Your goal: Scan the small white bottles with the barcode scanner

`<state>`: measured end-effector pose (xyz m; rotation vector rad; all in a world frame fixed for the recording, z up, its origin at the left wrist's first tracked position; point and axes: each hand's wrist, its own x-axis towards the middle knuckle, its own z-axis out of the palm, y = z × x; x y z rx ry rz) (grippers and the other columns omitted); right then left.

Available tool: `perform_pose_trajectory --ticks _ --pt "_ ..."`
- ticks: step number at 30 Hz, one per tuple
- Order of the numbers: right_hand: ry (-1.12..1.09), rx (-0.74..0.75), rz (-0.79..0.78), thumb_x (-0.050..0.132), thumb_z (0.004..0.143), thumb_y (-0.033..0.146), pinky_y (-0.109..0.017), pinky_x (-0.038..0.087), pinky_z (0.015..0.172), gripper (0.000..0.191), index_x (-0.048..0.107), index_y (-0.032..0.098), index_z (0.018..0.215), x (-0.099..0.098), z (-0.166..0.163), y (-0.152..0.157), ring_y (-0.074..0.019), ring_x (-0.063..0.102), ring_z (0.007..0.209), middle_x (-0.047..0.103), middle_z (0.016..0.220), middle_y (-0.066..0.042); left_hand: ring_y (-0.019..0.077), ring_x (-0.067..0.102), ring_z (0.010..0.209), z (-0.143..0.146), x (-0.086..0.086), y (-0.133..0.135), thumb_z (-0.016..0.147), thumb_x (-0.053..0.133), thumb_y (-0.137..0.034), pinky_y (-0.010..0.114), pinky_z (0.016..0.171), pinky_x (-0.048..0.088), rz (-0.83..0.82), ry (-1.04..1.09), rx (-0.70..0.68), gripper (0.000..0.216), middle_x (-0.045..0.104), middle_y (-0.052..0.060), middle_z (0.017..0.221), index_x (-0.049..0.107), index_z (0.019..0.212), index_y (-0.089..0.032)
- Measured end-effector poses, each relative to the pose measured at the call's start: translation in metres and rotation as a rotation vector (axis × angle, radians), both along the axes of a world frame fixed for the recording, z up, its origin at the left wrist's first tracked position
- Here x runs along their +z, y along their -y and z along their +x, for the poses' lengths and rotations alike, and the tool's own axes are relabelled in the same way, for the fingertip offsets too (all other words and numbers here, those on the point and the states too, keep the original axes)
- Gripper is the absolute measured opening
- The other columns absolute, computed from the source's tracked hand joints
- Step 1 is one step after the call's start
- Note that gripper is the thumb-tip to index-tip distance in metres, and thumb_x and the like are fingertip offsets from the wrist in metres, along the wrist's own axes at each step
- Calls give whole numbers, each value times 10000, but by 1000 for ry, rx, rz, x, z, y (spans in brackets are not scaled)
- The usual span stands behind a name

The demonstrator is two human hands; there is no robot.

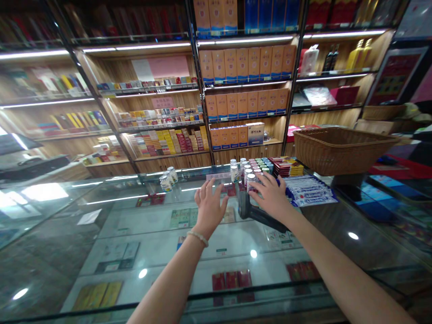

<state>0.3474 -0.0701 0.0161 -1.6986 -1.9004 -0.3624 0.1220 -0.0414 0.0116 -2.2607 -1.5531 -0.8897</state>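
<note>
My left hand [209,208] hovers over the glass counter [111,216] with its fingers spread, holding nothing. A bead bracelet circles that wrist. My right hand [272,194] reaches over a dark handheld scanner [258,215] and its fingers rest on a small white-capped bottle [250,181] at the near edge of a cluster of such bottles [243,170]. Whether the fingers grip the bottle or only touch it is unclear.
Two more small bottles [168,178] stand to the left on the counter. Blue-and-white packets [308,190] and red boxes [286,166] lie to the right, beside a wicker basket [340,148]. Shelves of cartons and orange boxes [243,63] line the back wall.
</note>
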Motion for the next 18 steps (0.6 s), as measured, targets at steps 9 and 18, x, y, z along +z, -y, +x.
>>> perform_pose_trajectory --ticks 9,18 --pt "1 -32 -2 450 1026 450 -618 196 1165 363 732 345 1229 -3 2 -3 -303 399 1440 570 1520 -51 347 381 1459 -6 1 -6 950 583 -361 596 1213 278 3 30 -1 423 467 128 1578 638 1356 -253" --pt "67 -25 -124 461 1018 455 -609 206 1169 376 704 347 1283 32 -5 -45 -306 358 1472 511 1577 -29 341 424 1428 -5 -9 -11 947 587 -342 597 1194 316 -16 14 -22 411 506 145 1537 635 1342 -235"
